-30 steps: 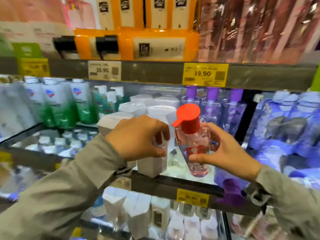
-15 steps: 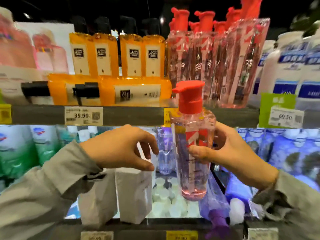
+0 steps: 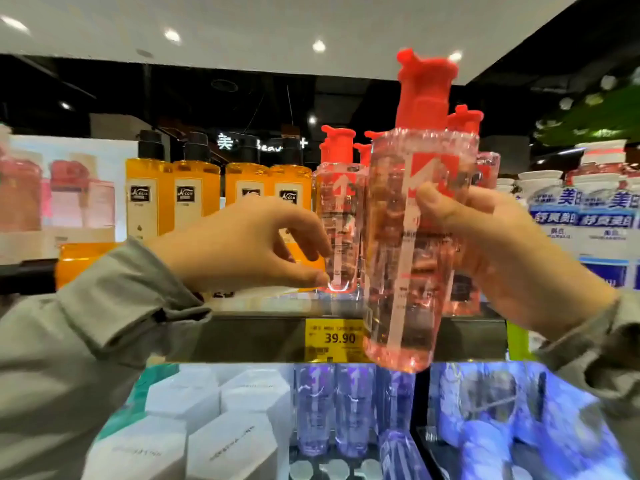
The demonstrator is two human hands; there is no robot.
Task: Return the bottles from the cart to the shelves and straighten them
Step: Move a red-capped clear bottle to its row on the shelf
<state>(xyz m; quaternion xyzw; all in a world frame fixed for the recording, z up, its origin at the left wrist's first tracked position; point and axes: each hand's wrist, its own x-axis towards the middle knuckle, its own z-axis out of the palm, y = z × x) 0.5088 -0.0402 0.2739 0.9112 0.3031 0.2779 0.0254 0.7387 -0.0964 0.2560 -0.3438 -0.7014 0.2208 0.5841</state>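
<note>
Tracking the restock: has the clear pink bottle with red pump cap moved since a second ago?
Yes, upward: the clear pink red-capped bottle was below the yellow 39.90 price tag; now its base is level with it.

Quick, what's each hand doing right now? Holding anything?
Left hand: open, fingers loosely curled, holding nothing.
Right hand: holding the pink bottle with a red pump cap.

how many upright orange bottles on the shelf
4 orange bottles, in a row left of the pink bottles; left hand partly hides the right two. More may stand behind.
</note>
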